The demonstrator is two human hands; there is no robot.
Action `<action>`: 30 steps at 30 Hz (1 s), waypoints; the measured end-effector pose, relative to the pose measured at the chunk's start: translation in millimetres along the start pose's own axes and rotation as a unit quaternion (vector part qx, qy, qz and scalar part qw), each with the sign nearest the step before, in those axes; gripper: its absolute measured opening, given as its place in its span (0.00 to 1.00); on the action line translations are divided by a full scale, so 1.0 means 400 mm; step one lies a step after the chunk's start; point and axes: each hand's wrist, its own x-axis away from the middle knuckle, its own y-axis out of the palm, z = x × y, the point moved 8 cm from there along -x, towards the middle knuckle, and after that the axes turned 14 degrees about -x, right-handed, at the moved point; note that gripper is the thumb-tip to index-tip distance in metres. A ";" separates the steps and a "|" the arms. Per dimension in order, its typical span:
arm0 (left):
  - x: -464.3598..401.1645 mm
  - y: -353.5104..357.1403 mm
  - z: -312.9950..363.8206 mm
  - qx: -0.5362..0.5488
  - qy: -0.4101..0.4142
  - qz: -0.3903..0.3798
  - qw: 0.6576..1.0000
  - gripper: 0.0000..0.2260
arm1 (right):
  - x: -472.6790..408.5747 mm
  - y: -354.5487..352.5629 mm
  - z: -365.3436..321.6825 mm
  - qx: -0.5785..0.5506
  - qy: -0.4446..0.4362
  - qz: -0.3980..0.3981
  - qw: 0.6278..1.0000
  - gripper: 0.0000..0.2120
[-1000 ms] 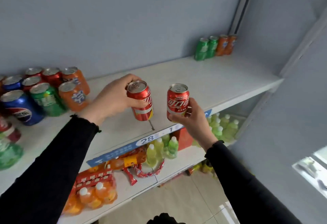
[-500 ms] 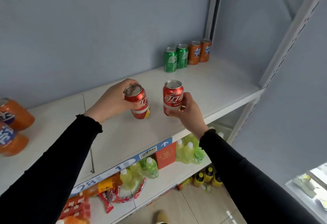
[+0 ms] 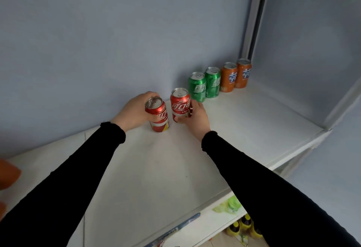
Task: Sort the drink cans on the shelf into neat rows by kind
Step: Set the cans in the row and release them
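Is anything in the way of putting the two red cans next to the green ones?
Nothing visible. The red can in the right hand stands just left of the nearest green can; only bare shelf lies around them.

The right red can (image 3: 180, 103) reads "可口" in white, with small "FIFA WORLD CUP" print above. Both orange cans (image 3: 229, 77) carry a white-and-blue character, not clearly legible. Green cans' (image 3: 197, 87) lettering is blurred.

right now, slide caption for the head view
Both hands set red cola cans beside green cans on the white shelf.
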 end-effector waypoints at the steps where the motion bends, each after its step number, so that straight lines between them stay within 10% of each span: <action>1: -0.020 -0.001 -0.006 0.000 -0.003 0.000 1.000 0.29 | -0.018 0.009 0.001 0.004 -0.006 0.001 1.000 0.33; 30: -0.141 0.029 -0.003 0.025 -0.074 0.033 0.996 0.29 | -0.098 -0.004 0.009 0.053 -0.007 -0.039 0.998 0.22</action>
